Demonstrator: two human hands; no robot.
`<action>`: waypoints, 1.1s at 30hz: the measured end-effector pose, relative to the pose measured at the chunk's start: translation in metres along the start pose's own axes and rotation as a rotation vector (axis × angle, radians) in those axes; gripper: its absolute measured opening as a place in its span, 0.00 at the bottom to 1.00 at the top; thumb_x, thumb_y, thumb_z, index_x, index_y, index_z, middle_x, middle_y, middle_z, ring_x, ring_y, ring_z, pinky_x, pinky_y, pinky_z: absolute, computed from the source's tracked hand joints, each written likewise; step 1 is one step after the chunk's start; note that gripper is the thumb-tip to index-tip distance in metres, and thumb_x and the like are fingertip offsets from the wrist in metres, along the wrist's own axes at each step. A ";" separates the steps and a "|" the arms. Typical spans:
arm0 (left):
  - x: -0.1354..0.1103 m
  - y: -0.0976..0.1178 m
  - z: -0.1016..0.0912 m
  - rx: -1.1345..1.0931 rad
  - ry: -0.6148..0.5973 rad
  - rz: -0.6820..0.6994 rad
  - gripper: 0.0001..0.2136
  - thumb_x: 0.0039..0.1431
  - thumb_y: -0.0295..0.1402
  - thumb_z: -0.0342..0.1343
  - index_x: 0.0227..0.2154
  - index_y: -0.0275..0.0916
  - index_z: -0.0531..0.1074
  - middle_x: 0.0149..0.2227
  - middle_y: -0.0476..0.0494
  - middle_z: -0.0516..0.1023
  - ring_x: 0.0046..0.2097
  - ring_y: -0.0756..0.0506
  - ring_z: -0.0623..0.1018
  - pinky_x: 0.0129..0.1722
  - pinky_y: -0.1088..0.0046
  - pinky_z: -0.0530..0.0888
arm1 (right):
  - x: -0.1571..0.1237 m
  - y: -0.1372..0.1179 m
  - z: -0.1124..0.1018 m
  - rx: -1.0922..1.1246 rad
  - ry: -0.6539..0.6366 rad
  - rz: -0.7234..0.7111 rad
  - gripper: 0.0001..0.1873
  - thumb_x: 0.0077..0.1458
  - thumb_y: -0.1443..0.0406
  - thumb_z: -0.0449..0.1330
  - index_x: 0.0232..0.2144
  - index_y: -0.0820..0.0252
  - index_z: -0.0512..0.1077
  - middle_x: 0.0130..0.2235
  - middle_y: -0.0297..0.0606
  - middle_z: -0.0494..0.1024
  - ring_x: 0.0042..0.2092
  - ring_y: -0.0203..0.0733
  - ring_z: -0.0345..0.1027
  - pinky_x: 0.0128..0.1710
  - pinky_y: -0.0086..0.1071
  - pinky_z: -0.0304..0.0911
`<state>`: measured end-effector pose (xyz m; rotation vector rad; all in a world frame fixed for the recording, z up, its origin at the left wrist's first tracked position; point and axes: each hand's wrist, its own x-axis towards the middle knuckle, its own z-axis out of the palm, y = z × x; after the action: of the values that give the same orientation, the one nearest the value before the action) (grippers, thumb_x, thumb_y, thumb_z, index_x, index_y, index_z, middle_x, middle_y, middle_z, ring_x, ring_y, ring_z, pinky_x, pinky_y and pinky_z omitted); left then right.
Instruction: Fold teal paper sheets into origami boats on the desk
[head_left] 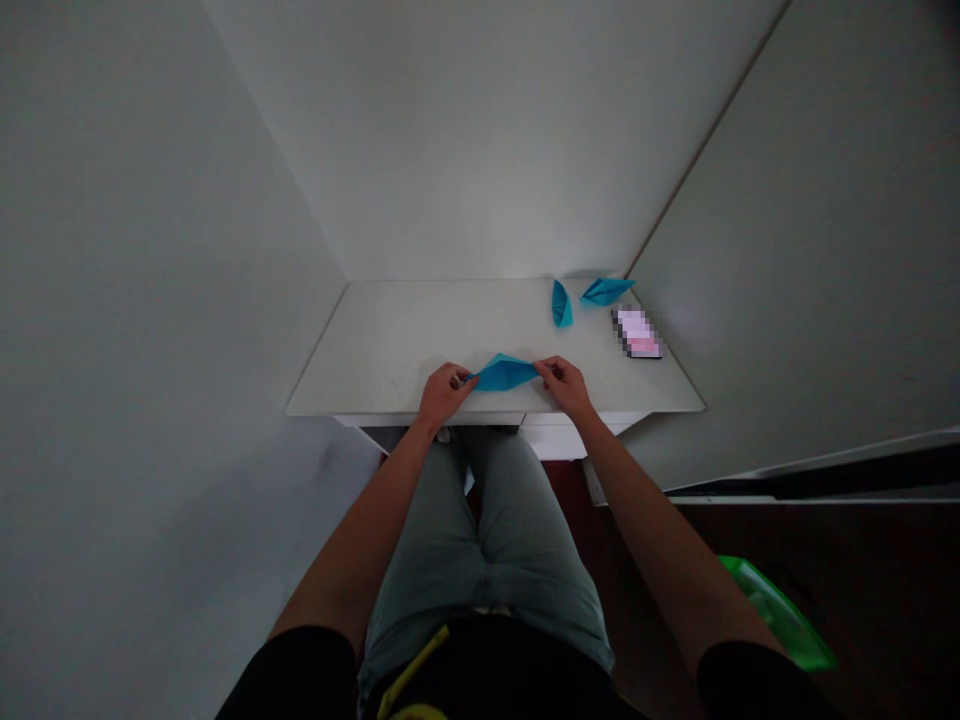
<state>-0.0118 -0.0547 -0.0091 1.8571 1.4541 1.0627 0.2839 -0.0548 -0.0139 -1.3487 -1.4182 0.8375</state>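
A folded blue paper piece [504,373] lies low over the front of the white table [390,340], stretched between my two hands. My left hand [444,392] pinches its left tip with closed fingers. My right hand [564,384] pinches its right tip the same way. Two finished blue paper shapes rest near the back right corner: one [561,303] stands nearly upright, the other [606,290] lies flatter beside the wall.
A blurred-out phone [637,333] lies at the table's right edge. Walls close in on the left, back and right. My knees sit under the table front. A green plastic object [780,612] is on the dark floor at lower right.
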 end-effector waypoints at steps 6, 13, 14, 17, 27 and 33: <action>0.000 0.003 0.000 0.165 -0.129 0.112 0.12 0.65 0.46 0.64 0.34 0.44 0.86 0.37 0.43 0.81 0.37 0.44 0.79 0.42 0.65 0.74 | -0.006 0.000 0.005 -0.090 -0.048 -0.085 0.34 0.55 0.42 0.70 0.56 0.55 0.78 0.27 0.30 0.73 0.28 0.41 0.66 0.31 0.35 0.65; 0.001 0.007 -0.003 0.180 -0.242 0.180 0.17 0.69 0.47 0.60 0.30 0.45 0.84 0.38 0.45 0.82 0.40 0.44 0.80 0.46 0.66 0.73 | -0.015 -0.006 0.010 -0.498 -0.282 -0.426 0.28 0.67 0.55 0.64 0.67 0.47 0.73 0.55 0.43 0.78 0.42 0.45 0.75 0.47 0.41 0.73; 0.001 0.007 -0.002 0.176 -0.211 0.152 0.15 0.67 0.47 0.63 0.31 0.44 0.84 0.38 0.45 0.82 0.38 0.45 0.79 0.44 0.66 0.74 | -0.015 -0.007 0.009 -0.531 -0.300 -0.468 0.27 0.68 0.56 0.63 0.67 0.46 0.73 0.56 0.44 0.78 0.45 0.47 0.76 0.50 0.42 0.73; -0.001 0.004 0.000 0.137 -0.067 0.036 0.18 0.56 0.44 0.72 0.46 0.42 0.81 0.43 0.45 0.80 0.34 0.47 0.76 0.38 0.68 0.74 | -0.013 -0.006 0.007 -0.578 -0.338 -0.533 0.25 0.70 0.60 0.60 0.67 0.44 0.74 0.58 0.44 0.77 0.49 0.50 0.75 0.54 0.45 0.73; 0.002 0.004 -0.001 0.218 -0.186 0.177 0.09 0.61 0.32 0.67 0.44 0.47 0.84 0.66 0.44 0.75 0.42 0.45 0.81 0.51 0.62 0.77 | -0.010 0.010 0.010 -0.488 -0.219 -0.514 0.17 0.68 0.65 0.61 0.56 0.46 0.81 0.53 0.45 0.76 0.54 0.53 0.71 0.58 0.50 0.72; -0.001 0.006 0.001 0.232 -0.142 0.164 0.11 0.60 0.32 0.68 0.45 0.45 0.81 0.53 0.43 0.84 0.43 0.42 0.80 0.51 0.61 0.74 | -0.009 0.008 0.009 -0.496 -0.224 -0.502 0.11 0.67 0.63 0.64 0.47 0.50 0.84 0.48 0.45 0.78 0.51 0.53 0.71 0.55 0.49 0.70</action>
<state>-0.0078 -0.0570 -0.0048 2.1994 1.4106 0.8438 0.2766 -0.0610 -0.0255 -1.1811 -2.1238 0.3161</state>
